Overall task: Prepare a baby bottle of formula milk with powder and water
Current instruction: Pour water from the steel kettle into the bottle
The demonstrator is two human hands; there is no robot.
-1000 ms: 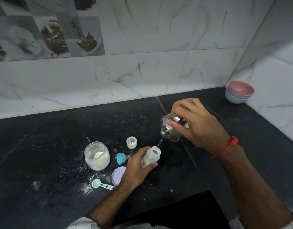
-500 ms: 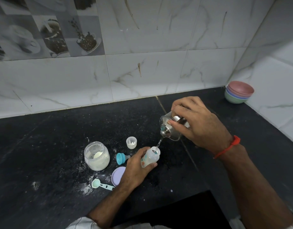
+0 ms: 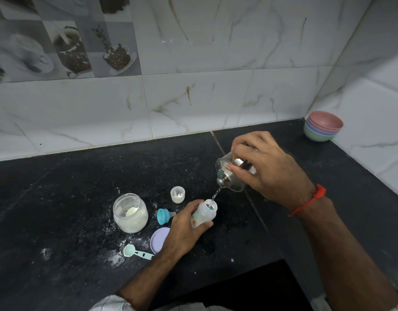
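My left hand point(image 3: 182, 227) grips a small clear baby bottle point(image 3: 204, 213), tilted toward the right with its mouth uncovered. Just above it, my right hand point(image 3: 269, 169) holds a steel water vessel point(image 3: 227, 173) tipped leftward, and a thin stream of water point(image 3: 216, 195) runs from its rim into the bottle. A glass jar of white formula powder point(image 3: 130, 213) stands uncapped to the left. The teal bottle teat and ring point(image 3: 164, 216) lies on its side between jar and bottle. A clear bottle cap point(image 3: 177, 194) stands behind them.
A lilac jar lid point(image 3: 158, 240) and a mint measuring scoop point(image 3: 135, 252) lie on the black counter point(image 3: 58, 198), with spilled powder around them. A stack of coloured bowls point(image 3: 323, 129) sits in the back right corner. Tiled walls close the back and right.
Water keeps flowing from the vessel into the bottle. My right hand has shifted very slightly; my left hand and the bottle stay in place.
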